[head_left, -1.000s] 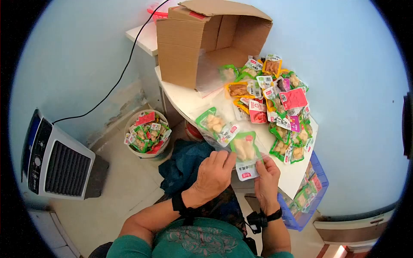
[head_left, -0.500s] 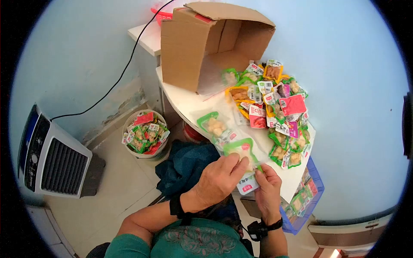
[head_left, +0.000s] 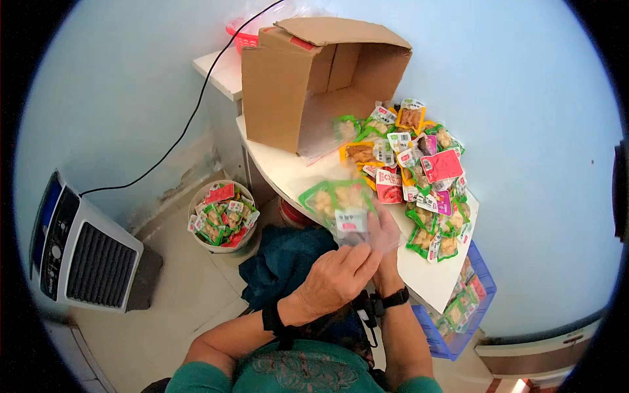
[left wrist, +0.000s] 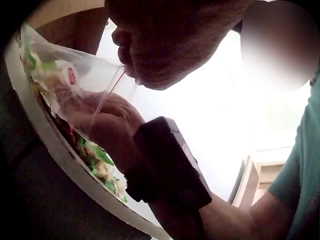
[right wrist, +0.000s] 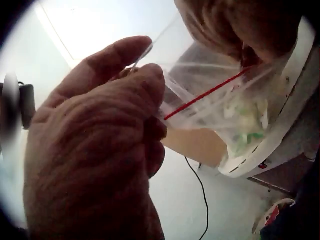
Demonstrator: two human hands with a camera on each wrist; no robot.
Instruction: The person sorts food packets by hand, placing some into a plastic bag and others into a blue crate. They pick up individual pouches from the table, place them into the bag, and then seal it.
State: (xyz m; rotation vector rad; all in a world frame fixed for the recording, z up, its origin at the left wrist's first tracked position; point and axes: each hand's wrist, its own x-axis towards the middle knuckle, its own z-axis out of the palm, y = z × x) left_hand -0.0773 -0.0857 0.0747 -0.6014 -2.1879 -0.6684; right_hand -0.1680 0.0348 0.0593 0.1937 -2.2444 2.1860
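Note:
My left hand pinches the open mouth of a clear zip bag, whose red zip line shows in the right wrist view. The right hand reaches inside the bag, blurred, its fingers at the edge of a green-edged food packet with a white label, which they grip. Beside it in the bag lies another green-edged packet with pale pieces. The bag rests over the near edge of the white table. In the left wrist view the right hand shows through the plastic.
A pile of mixed food packets covers the table's right side, beside an open cardboard box. More packets fill a bucket and a blue crate. An air cooler stands at left; dark cloth lies by the table.
The right hand has moved forward into the bag with the packet, which now lies beside the other one. The left hand has stayed at the bag's mouth, shifting slightly.

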